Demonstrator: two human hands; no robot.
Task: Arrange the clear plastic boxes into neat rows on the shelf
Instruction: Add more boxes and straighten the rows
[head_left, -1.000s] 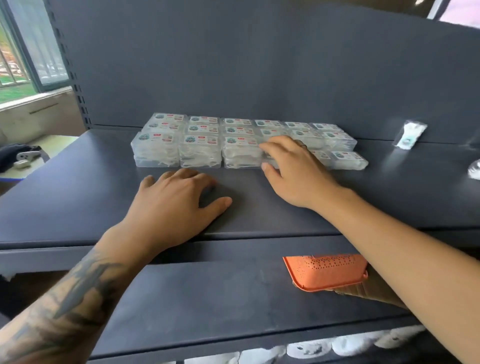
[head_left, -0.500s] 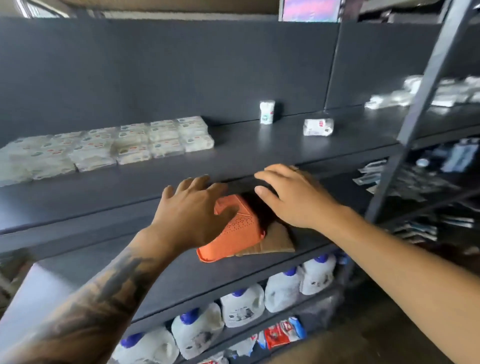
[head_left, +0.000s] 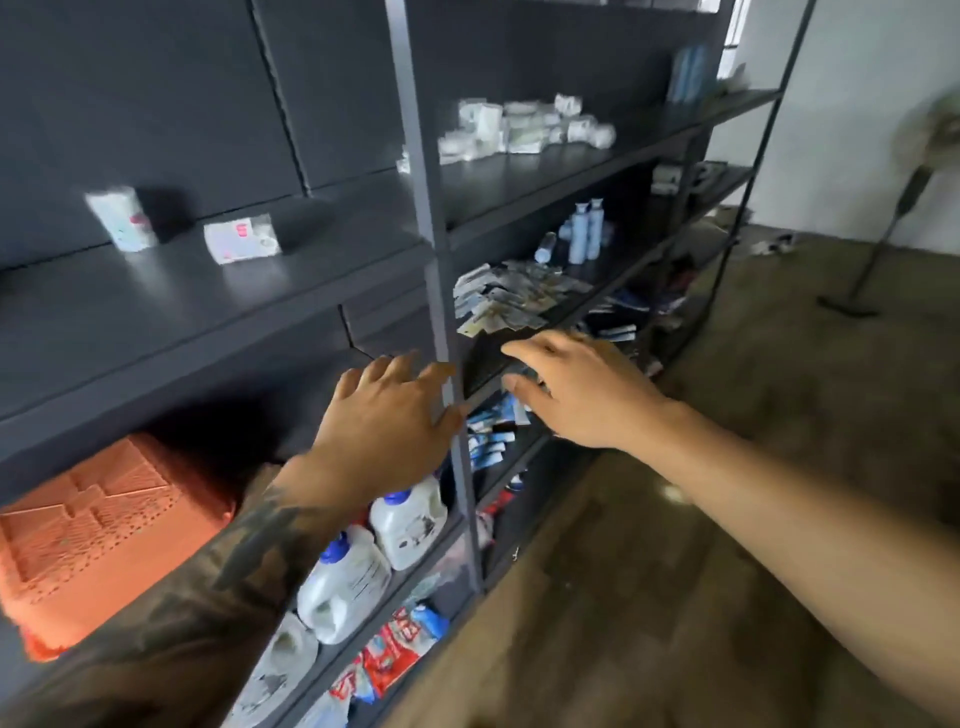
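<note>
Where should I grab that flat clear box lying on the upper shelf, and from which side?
Grip the flat clear box across its two long side edges, coming from the front of the upper shelf. It lies flat with open space all round, and the upright pack stands apart on its left. Both hands, left and right, are empty.

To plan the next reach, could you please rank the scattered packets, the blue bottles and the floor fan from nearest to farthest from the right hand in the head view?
1. Scattered packets: shelf just above the right hand.
2. Blue bottles: same shelf, farther back.
3. Floor fan: by the far right wall.
</note>
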